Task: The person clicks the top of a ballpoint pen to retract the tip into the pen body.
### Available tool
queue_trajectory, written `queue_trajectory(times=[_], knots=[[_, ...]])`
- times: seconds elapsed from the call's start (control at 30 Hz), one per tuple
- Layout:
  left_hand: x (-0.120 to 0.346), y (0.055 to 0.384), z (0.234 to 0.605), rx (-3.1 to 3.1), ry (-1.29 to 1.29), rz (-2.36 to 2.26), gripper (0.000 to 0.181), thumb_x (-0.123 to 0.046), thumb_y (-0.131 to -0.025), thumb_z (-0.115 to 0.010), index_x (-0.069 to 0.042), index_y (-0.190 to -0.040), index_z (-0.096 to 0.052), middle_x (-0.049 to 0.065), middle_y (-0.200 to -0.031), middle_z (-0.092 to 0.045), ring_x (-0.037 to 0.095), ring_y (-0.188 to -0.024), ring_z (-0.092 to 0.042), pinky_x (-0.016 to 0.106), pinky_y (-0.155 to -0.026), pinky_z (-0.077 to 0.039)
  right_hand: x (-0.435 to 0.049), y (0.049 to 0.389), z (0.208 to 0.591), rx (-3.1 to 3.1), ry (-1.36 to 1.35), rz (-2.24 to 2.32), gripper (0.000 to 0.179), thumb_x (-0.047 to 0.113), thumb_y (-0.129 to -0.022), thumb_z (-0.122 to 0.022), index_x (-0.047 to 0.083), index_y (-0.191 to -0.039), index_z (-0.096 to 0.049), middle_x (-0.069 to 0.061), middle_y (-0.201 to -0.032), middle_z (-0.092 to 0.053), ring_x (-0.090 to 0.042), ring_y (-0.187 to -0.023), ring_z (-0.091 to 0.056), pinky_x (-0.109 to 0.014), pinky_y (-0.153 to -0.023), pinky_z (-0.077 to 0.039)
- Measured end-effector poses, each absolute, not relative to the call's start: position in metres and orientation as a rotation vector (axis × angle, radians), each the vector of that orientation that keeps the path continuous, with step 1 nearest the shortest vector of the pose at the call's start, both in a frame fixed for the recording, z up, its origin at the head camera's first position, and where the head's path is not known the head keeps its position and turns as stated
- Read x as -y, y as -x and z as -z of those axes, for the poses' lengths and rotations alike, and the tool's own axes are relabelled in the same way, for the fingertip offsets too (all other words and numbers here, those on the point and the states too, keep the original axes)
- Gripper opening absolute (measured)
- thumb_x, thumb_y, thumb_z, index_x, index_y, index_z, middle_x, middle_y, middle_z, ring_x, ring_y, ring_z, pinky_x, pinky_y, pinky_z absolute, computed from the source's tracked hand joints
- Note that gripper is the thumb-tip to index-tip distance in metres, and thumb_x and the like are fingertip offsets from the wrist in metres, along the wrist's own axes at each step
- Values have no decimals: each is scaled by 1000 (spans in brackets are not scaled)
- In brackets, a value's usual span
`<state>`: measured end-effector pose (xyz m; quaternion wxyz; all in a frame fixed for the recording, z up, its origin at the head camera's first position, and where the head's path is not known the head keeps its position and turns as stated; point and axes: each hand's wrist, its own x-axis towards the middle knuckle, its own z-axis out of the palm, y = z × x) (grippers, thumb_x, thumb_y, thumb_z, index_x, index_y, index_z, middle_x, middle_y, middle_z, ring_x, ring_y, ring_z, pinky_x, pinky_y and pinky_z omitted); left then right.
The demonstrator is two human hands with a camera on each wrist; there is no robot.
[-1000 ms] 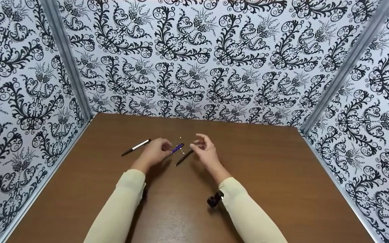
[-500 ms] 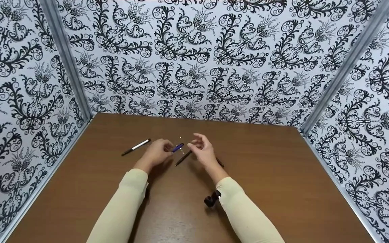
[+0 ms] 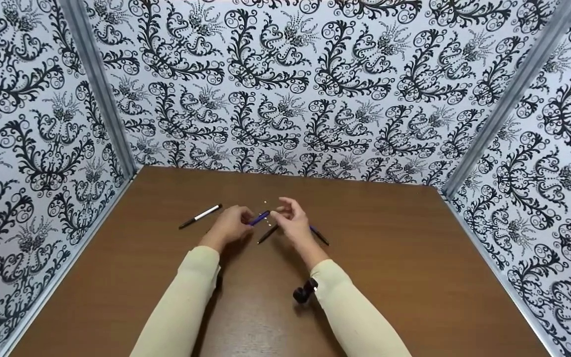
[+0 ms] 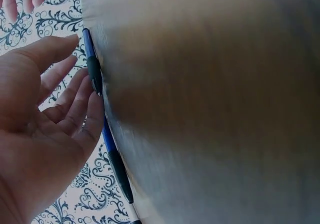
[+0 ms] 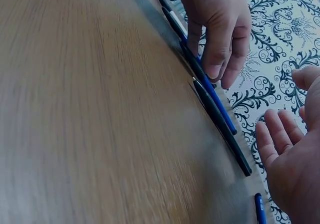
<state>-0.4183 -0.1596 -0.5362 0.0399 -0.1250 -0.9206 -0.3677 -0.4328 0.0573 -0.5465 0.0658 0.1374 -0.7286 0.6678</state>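
Observation:
In the head view, my left hand [image 3: 232,225] is by a blue pen [image 3: 259,218], its fingertips at the pen's near end; contact is unclear. The left wrist view shows its thumb and fingers [image 4: 75,104] apart, beside a blue pen with a dark grip [image 4: 93,67]. My right hand [image 3: 294,221] hovers with loosely bent fingers and nothing visible in them. It partly covers a black pen [image 3: 267,234]. The right wrist view shows its fingers [image 5: 277,134] spread near the black pen [image 5: 220,124]. Another dark pen with a blue part [image 3: 320,236] lies right of the right wrist.
A black-and-white pen [image 3: 200,216] lies left of the left hand. Small white bits [image 3: 269,224] are scattered between the hands. The brown table [image 3: 389,258] meets patterned walls [image 3: 285,99] at its back and sides. A black camera [image 3: 305,291] sits on the right wrist.
My right hand has drifted left, uncovering the dark and blue pen behind its wrist. My left hand has shifted slightly right and nearer me. The visible pens stay in place.

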Motion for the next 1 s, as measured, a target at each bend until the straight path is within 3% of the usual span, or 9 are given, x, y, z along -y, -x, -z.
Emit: queue_trajectory(times=[0.37,0.57,0.9,1.0], knots=[[160,425,542,2853,388,1100,34,4,-89,-82,4,-123,-76,20,-115,-78,37,-109,-72,54,-103,-56,-53,432,549,2165,-399,-2076,48,1,-100,-78,-4,-145,-60,-28,-122,-70,-15,-96,-67,-23,-81,-57],[159,425,540,2906,350,1024,29,5,-92,-77,1,-121,-79,17,-114,-78,35,-108,-71,55,-102,-56,-51,432,549,2178,-385,-2107,48,2,-101,-78,-2,-146,-61,-33,-128,-67,-14,-96,-68,-26,-82,-58],[157,431,543,2935,272,930,25,-2,-92,-75,-4,-117,-81,10,-106,-78,30,-100,-70,56,-97,-57,-47,431,551,2145,-400,-2122,49,0,-101,-77,-6,-146,-58,-27,-122,-71,-16,-96,-70,-38,-87,-63],[155,430,541,2911,266,952,24,-2,-94,-74,-5,-116,-81,9,-104,-77,30,-97,-70,55,-94,-57,-46,431,550,2112,-363,-2161,48,-1,-100,-77,-6,-145,-59,-24,-118,-72,-17,-94,-69,-35,-83,-62]])
